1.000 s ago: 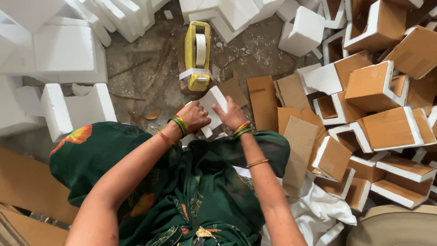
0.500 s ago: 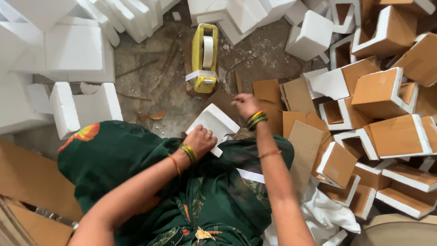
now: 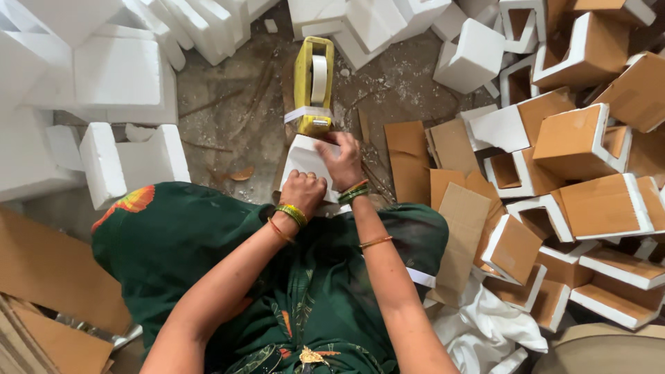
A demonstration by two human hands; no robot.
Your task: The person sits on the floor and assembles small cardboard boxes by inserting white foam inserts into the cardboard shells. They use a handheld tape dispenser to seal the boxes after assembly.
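Item: white foam block, light, crumbly; my left hand and right hand clamp its edges. Yellow tape dispenser at twelve o'clock.

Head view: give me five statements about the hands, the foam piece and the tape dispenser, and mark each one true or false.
1. Both hands, the left hand and the right hand, grip the white foam piece. True.
2. The yellow tape dispenser lies on the person's lap. False: it stands on the dirty floor, just beyond the foam piece.
3. Foam corners faced with brown cardboard are piled on the person's right. True.
4. The right hand holds a knife. False: it holds only the foam piece, near the dispenser's tape end.
5. The bare white foam blocks on the person's left are wrapped in cardboard. False: they show plain white.
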